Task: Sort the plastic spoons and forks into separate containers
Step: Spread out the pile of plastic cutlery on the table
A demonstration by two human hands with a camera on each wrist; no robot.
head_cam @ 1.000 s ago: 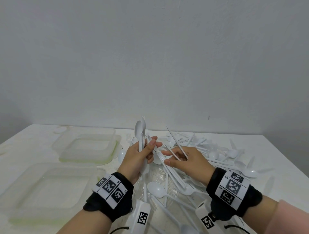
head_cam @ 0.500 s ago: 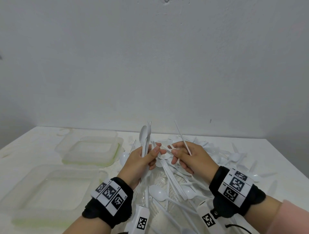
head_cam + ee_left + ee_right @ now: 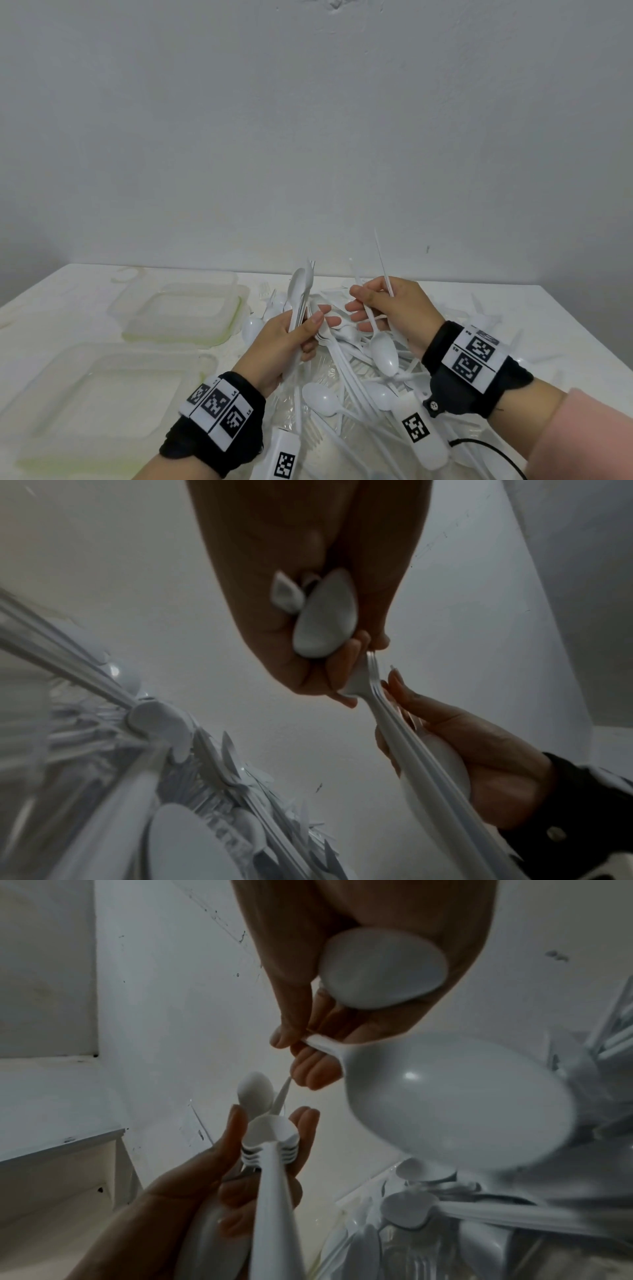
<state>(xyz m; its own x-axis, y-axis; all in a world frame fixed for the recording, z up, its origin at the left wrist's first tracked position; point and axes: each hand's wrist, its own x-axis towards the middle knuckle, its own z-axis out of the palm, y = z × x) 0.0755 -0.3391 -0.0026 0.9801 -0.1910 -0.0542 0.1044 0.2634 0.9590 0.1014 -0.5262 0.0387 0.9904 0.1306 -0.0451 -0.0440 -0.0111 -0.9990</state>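
My left hand [image 3: 308, 329] grips an upright bundle of white plastic cutlery [image 3: 301, 291]; a spoon bowl shows at its top. The right wrist view shows the same bundle [image 3: 270, 1139] stacked between thumb and fingers. My right hand [image 3: 359, 305] holds two or three spoons by their handles just right of the bundle, with one bowl [image 3: 383, 349] hanging below the palm and the handles [image 3: 382, 263] pointing up. Seen from the right wrist, that big bowl [image 3: 445, 1096] sits close to the lens. Under both hands lies a heap of mixed white spoons and forks [image 3: 342, 394].
Two clear plastic containers stand on the white table at left, one far [image 3: 181, 308] and one near [image 3: 85, 394]; nothing shows inside either. More cutlery [image 3: 479, 318] spreads toward the right edge. A grey wall closes the back.
My right hand has lifted spoons up out of the heap and brought them close to the bundle. The left hand has kept its grip and barely moved.
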